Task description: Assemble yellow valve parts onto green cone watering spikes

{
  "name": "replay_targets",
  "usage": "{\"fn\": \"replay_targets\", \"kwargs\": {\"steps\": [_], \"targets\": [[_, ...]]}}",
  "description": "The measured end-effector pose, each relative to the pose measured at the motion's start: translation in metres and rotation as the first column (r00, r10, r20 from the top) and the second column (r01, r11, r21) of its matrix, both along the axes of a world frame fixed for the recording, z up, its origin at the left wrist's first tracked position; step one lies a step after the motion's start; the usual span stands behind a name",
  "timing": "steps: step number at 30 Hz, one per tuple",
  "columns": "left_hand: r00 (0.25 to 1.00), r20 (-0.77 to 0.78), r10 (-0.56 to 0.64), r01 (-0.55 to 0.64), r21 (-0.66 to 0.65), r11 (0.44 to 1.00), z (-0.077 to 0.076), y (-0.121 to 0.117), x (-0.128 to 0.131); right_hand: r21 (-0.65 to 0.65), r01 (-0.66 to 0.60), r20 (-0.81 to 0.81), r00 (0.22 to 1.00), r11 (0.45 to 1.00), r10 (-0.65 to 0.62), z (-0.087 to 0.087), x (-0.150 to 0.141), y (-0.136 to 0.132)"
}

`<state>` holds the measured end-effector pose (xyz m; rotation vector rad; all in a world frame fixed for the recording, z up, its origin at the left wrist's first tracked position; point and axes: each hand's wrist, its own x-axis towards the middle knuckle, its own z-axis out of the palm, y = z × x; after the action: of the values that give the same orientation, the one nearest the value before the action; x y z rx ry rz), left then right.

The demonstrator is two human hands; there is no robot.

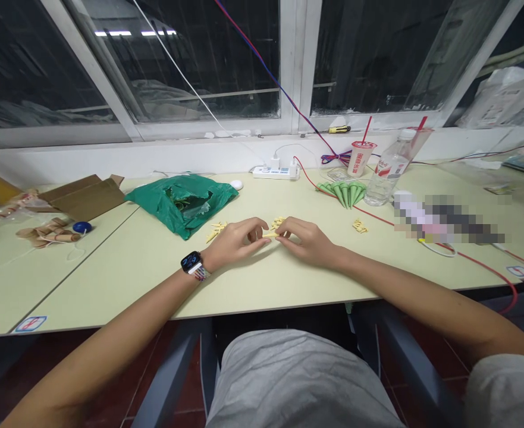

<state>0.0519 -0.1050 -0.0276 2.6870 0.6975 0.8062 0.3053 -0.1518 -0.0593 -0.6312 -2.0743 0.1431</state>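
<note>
My left hand (235,242), with a watch on its wrist, and my right hand (308,241) meet above the table. A small, slim yellow piece (270,235) lies level between their fingertips, its ends pinched between thumb and fingers on each side. Its exact kind is too small to make out. Just behind the hands is a little pile of similar yellow pieces (278,222). Another heap of pointed yellow pieces (216,230) lies beside my left hand, partly hidden by it. Farther right sits a third small group of yellow bits (358,226).
A torn green plastic bag (172,205) lies back left, near a cardboard box (83,199) and wooden toy parts (47,232). Behind stands a white power strip (276,172). Green cones (344,193), a water bottle (384,172) and a drink cup (358,159) stand right, beside a red cable (377,218).
</note>
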Motion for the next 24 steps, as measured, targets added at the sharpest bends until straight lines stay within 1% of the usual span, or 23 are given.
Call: {"fn": "replay_targets", "kwargs": {"steps": [3,6,8,13,17,19,21,22,24], "targets": [[0.999,0.025,-0.029,0.029,-0.001,1.0,0.0,-0.001,0.0,-0.013,0.001,0.013,1.0,1.0,-0.001,-0.001,0.0,0.0],[0.997,0.005,-0.08,0.08,0.012,0.997,0.002,-0.002,0.001,-0.016,0.001,0.024,1.0,1.0,-0.001,-0.001,0.0,0.001],[0.996,-0.004,-0.088,0.088,0.005,0.996,0.003,-0.003,0.001,-0.017,0.002,0.028,1.0,1.0,-0.001,-0.001,0.001,0.001],[0.998,0.002,-0.065,0.065,-0.004,0.998,0.006,-0.006,0.003,-0.017,0.019,0.037,0.999,1.0,-0.018,0.0,-0.001,-0.001],[1.0,0.022,-0.004,0.003,0.012,1.0,0.005,-0.004,-0.001,-0.021,0.037,0.023,0.999,0.999,-0.036,0.002,0.001,-0.002],[0.997,0.067,0.038,-0.039,0.022,0.999,0.003,0.0,-0.007,-0.046,0.07,0.024,0.997,0.996,-0.069,0.007,0.011,0.002],[0.99,0.112,0.081,-0.084,0.028,0.996,0.002,0.006,-0.016,-0.111,0.133,0.055,0.99,0.985,-0.127,0.014,0.032,0.011],[0.987,0.122,0.106,-0.111,0.028,0.993,0.001,0.01,-0.022,-0.162,0.179,0.082,0.982,0.97,-0.168,0.019,0.046,0.017],[0.976,0.126,0.177,-0.182,0.029,0.983,0.001,0.02,-0.032,-0.244,0.314,0.117,0.949,0.918,-0.294,0.029,0.081,0.028]]}}
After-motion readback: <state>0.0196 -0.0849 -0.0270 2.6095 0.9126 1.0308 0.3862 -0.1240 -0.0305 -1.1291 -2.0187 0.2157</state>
